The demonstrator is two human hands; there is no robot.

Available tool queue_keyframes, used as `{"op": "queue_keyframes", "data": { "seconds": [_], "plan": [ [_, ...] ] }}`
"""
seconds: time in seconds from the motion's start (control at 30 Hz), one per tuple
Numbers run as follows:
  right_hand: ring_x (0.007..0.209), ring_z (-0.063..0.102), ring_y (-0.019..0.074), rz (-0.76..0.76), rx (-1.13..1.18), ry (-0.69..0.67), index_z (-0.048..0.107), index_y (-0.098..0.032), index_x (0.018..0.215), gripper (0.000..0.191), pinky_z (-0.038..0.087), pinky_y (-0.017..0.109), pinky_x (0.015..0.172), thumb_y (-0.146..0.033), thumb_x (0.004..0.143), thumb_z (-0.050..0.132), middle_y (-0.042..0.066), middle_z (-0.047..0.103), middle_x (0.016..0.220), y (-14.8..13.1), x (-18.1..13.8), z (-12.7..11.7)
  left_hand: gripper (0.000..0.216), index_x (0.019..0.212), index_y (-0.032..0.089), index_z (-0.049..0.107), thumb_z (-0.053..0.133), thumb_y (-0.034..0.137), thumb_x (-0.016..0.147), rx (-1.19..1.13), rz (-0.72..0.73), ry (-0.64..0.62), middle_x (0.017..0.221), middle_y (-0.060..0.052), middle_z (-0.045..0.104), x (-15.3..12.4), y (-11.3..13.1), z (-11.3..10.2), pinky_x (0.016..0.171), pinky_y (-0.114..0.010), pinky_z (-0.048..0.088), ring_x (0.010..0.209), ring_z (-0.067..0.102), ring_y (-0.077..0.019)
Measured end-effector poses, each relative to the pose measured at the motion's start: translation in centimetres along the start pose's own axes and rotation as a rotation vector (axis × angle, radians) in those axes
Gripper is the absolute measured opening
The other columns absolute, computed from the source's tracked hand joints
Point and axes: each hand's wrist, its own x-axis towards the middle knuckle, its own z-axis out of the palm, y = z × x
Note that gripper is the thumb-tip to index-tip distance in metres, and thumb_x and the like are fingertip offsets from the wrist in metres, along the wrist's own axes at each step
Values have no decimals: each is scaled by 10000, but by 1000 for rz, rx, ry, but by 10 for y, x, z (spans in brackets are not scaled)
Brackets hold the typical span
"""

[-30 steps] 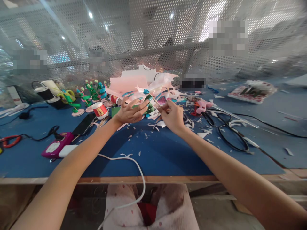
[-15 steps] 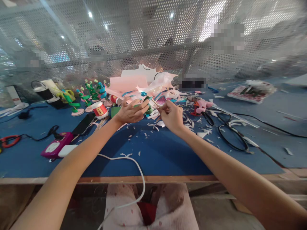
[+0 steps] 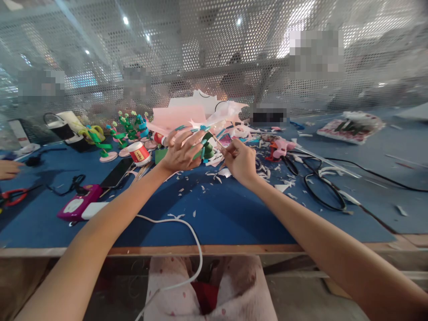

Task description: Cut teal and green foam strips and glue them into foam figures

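My left hand (image 3: 183, 150) is over the scrap pile, its fingers bent and somewhat spread. At its fingertips a curled green paper strip (image 3: 209, 150) is held, partly hidden behind the fingers. My right hand (image 3: 241, 161) is closed in a pinch on a thin stick (image 3: 218, 142), which slants up and left toward the green strip. Below and left of my left hand lies a green roll or sheet (image 3: 161, 155), partly covered. Beside it is a red and white paper cup (image 3: 139, 154), tipped over.
Small plant-like crafts (image 3: 125, 126) stand left of the cup. A phone (image 3: 117, 173) and a purple power socket (image 3: 80, 203) lie nearer. Pink paper (image 3: 179, 117) is heaped behind. At right are a pink glue gun (image 3: 282, 148) and black cable (image 3: 326, 207). Another person's hand (image 3: 10, 169) appears far left.
My left hand's fingers have spread and turned, and the blue bit that stood above its fingertips no longer shows there. Another person's hand has come in at the left edge. My right hand stays nearly still.
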Motion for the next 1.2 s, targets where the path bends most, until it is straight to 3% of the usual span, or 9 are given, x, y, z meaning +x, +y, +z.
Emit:
{"op": "queue_keyframes", "data": {
  "seconds": [0.23, 0.63, 0.87, 1.03, 1.2],
  "plan": [
    [471, 563, 158, 24, 31, -10, 390, -220, 610, 207, 380, 259, 515, -263, 739, 547, -16, 557, 491, 1, 0, 1, 233, 1046, 275, 481, 451, 360, 831, -6, 50, -161, 1225, -41, 604, -11, -4, 7, 1030, -510, 182, 1134, 510, -218],
    [439, 573, 149, 33, 79, -42, 405, -213, 610, 210, 373, 241, 452, -288, 737, 554, -6, 578, 529, -3, -1, 0, 264, 1087, 302, 468, 479, 281, 824, 75, 167, 52, 1309, -13, 537, -9, -5, 7, 1046, -503, 133, 1192, 474, -203],
    [426, 551, 132, 62, 73, -24, 417, -210, 616, 184, 373, 234, 452, -267, 729, 550, -14, 572, 527, -2, -1, 1, 263, 1091, 309, 484, 466, 306, 829, 5, 106, -193, 1246, -5, 590, -14, -7, 5, 1043, -495, 178, 1144, 508, -197],
    [436, 550, 132, 59, 63, -43, 416, -211, 622, 193, 378, 240, 460, -290, 736, 550, -2, 590, 553, -2, 0, 1, 279, 1110, 354, 478, 453, 307, 835, 13, 136, -174, 1255, 31, 582, -13, -7, 4, 1058, -482, 170, 1154, 503, -184],
    [475, 542, 137, 29, 19, -16, 417, -214, 597, 195, 388, 250, 495, -274, 724, 552, 5, 596, 551, -2, 0, 1, 294, 1123, 349, 500, 443, 337, 835, 18, 68, -184, 1286, 7, 556, -10, -6, 4, 1041, -508, 193, 1167, 501, -214]
  ]
}}
